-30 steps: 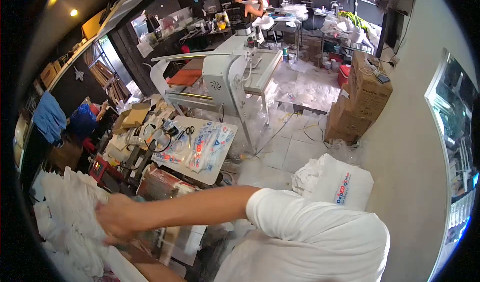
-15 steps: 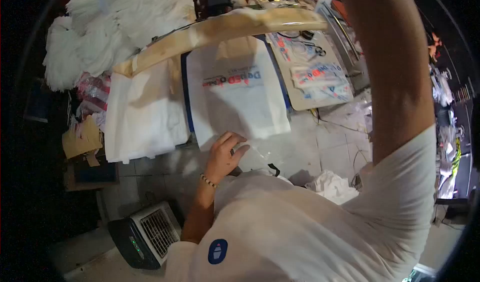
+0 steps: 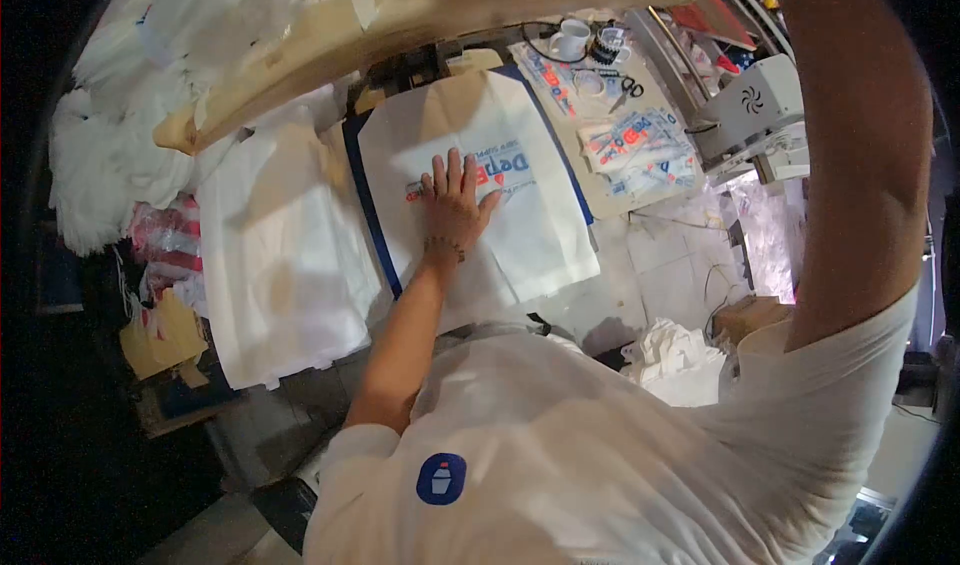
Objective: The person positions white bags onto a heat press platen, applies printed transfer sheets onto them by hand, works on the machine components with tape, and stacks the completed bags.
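My left hand (image 3: 457,205) lies flat on a white bag (image 3: 530,235), fingers spread over its printed lettering. The print is blue and red, and part of it is under my fingers. The bag rests on a dark blue board (image 3: 376,227) whose edges show on both sides. My right arm (image 3: 850,165) is raised at the right, and its hand is out of view. Above the bag's far end runs a long tan paper-covered bar (image 3: 420,25).
Left of the board lie white bags (image 3: 270,265). Scissors (image 3: 631,87), a white mug (image 3: 570,39) and printed pieces (image 3: 645,150) are on the right-hand board. A white machine (image 3: 750,105) stands beyond. A crumpled white pile (image 3: 675,360) sits at lower right.
My left hand has moved from the bag's near edge up onto its print, and its fingers have spread out flat. The camera view has shifted, with the bar appearing larger and nearer.
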A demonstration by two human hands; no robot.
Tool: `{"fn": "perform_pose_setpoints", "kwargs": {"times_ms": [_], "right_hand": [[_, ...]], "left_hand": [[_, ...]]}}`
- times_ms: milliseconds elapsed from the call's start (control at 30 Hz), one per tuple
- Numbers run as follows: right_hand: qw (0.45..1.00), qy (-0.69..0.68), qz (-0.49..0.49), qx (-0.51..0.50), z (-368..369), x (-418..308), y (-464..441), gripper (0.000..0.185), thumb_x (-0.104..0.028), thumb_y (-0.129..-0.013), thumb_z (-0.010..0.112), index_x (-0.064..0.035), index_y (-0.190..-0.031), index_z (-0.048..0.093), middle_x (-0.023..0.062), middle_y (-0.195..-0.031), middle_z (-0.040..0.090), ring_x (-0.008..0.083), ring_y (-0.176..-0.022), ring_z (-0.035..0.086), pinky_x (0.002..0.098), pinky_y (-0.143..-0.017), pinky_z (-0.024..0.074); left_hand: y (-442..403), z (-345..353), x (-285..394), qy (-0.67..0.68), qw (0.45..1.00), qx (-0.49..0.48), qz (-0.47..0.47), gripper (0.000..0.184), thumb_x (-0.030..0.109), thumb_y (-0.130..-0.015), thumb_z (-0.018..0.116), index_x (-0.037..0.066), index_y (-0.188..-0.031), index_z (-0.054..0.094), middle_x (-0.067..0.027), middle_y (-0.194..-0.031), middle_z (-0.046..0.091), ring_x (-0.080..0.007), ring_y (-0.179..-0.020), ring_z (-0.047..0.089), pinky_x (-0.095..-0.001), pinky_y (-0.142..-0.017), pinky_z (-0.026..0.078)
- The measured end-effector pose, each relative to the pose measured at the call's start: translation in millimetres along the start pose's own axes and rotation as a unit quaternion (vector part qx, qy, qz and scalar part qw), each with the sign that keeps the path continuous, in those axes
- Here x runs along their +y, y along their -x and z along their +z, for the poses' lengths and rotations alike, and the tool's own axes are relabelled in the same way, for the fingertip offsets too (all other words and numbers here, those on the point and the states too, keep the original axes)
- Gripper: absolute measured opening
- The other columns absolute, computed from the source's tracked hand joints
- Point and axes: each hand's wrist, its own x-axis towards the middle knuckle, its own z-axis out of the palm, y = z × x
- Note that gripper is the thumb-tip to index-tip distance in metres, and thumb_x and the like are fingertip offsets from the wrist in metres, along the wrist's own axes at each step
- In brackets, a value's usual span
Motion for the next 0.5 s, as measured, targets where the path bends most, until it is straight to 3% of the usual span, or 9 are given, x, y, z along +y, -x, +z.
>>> {"fn": "perform_pose_setpoints", "kwargs": {"times_ms": [133, 200, 300, 333, 367, 400, 467, 500], "right_hand": [[0.997, -0.073, -0.034, 0.006, 10, -3, 47, 0.03, -0.037, -0.089, 0.066, -0.0093, -0.099, 0.074, 0.0165, -0.102, 0.069, 0.0306, -0.088, 0.069, 0.0406, -0.077, 0.0546], [0.995, -0.097, -0.01, -0.004, 45, 20, 78, 0.029, -0.035, -0.089, 0.066, -0.0092, -0.1, 0.074, 0.0168, -0.104, 0.069, 0.0308, -0.088, 0.069, 0.0403, -0.078, 0.055], [0.989, -0.096, 0.093, -0.062, 151, 85, 168, 0.027, -0.032, -0.09, 0.067, -0.0089, -0.101, 0.073, 0.0172, -0.106, 0.069, 0.0311, -0.09, 0.069, 0.0399, -0.079, 0.0556], [0.989, -0.049, 0.115, -0.074, 191, 105, 212, 0.027, -0.019, -0.09, 0.069, -0.0056, -0.113, 0.068, 0.017, -0.108, 0.067, 0.034, -0.096, 0.065, 0.0349, -0.084, 0.0535], [0.964, -0.055, 0.216, -0.143, 216, 122, 253, 0.038, -0.031, -0.093, 0.064, -0.0085, -0.124, 0.065, 0.0178, -0.13, 0.059, 0.0358, -0.12, 0.057, 0.0432, -0.101, 0.0465], [0.963, -0.061, 0.22, -0.142, 236, 126, 292, 0.038, -0.031, -0.093, 0.064, -0.0085, -0.124, 0.065, 0.0178, -0.13, 0.059, 0.0358, -0.12, 0.057, 0.0432, -0.101, 0.0465], [0.94, 0.185, 0.229, -0.176, 260, 134, 349, 0.055, -0.045, -0.095, 0.057, -0.0147, -0.14, 0.055, 0.0164, -0.151, 0.042, 0.0392, -0.142, 0.035, 0.0558, -0.116, 0.026], [0.941, 0.179, 0.228, -0.176, 264, 135, 362, 0.055, -0.045, -0.095, 0.057, -0.0147, -0.14, 0.055, 0.0164, -0.151, 0.042, 0.0392, -0.142, 0.035, 0.0558, -0.116, 0.026]], "left_hand": [[-17, -5, 10, 0.047, 0.994, -0.004, -0.097, 0.071, 0.05, -0.093, 0.058, 0.002, -0.144, 0.046, -0.0251, -0.153, 0.036, -0.0488, -0.139, 0.033, -0.062, -0.112, 0.028], [-15, 15, 6, 0.047, 0.998, 0.044, 0.002, 0.067, 0.045, -0.094, 0.056, 0.0, -0.143, 0.046, -0.0262, -0.152, 0.037, -0.0486, -0.14, 0.033, -0.0624, -0.112, 0.027], [-24, 19, -9, 0.043, 0.999, 0.026, 0.002, 0.066, 0.041, -0.095, 0.056, -0.002, -0.143, 0.045, -0.0264, -0.153, 0.036, -0.0471, -0.14, 0.033, -0.0611, -0.114, 0.025], [-17, 21, -17, 0.037, 0.999, 0.012, 0.003, 0.065, 0.04, -0.095, 0.055, -0.002, -0.144, 0.045, -0.0262, -0.153, 0.036, -0.0465, -0.14, 0.034, -0.0607, -0.114, 0.024], [-23, -20, -13, 0.068, 0.997, 0.001, -0.039, 0.064, 0.038, -0.096, 0.054, -0.003, -0.144, 0.043, -0.0256, -0.154, 0.035, -0.0471, -0.141, 0.031, -0.0606, -0.115, 0.023], [-23, -31, -25, 0.088, 0.994, 0.052, -0.034, 0.064, 0.037, -0.097, 0.053, -0.004, -0.145, 0.042, -0.0252, -0.156, 0.032, -0.0464, -0.144, 0.027, -0.0606, -0.115, 0.022], [-7, -29, -42, 0.007, 0.994, 0.073, -0.076, 0.062, 0.037, -0.098, 0.052, -0.004, -0.144, 0.043, -0.0251, -0.156, 0.032, -0.0459, -0.144, 0.027, -0.0586, -0.116, 0.022], [2, -20, -44, 0.003, 0.994, 0.071, -0.079, 0.062, 0.037, -0.098, 0.052, -0.004, -0.144, 0.043, -0.0251, -0.156, 0.032, -0.0459, -0.144, 0.027, -0.0586, -0.116, 0.022]]}}
